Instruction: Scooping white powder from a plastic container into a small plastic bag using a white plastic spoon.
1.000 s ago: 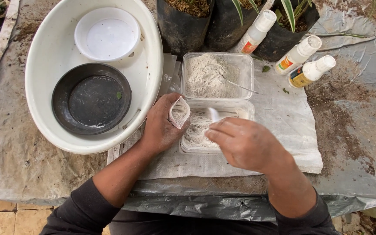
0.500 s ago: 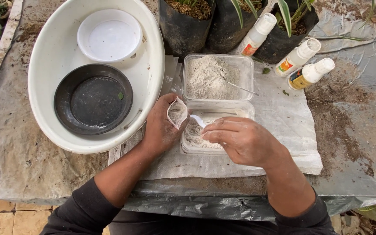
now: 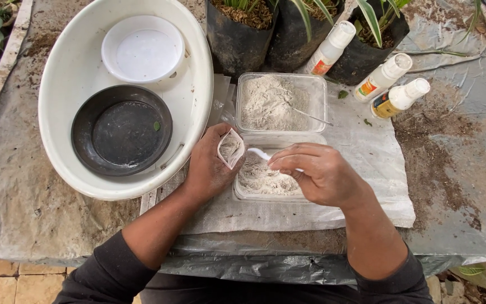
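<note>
My left hand holds a small clear pouch open, with pale powder inside it. My right hand pinches a small white spoon whose tip points at the pouch's mouth. Both hands hover over a clear plastic tub of whitish-grey powder. Directly behind it stands a second clear tub of the same powder, with a thin spoon handle resting in it.
A large white basin at the left holds a black saucer and a white saucer. Black plant bags stand at the back. Three white spray bottles lie at the right. A white sack cloth covers the grey sheet.
My right hand has moved left, bringing the spoon from above the near tub to the pouch's mouth. My left hand has kept the pouch in place.
</note>
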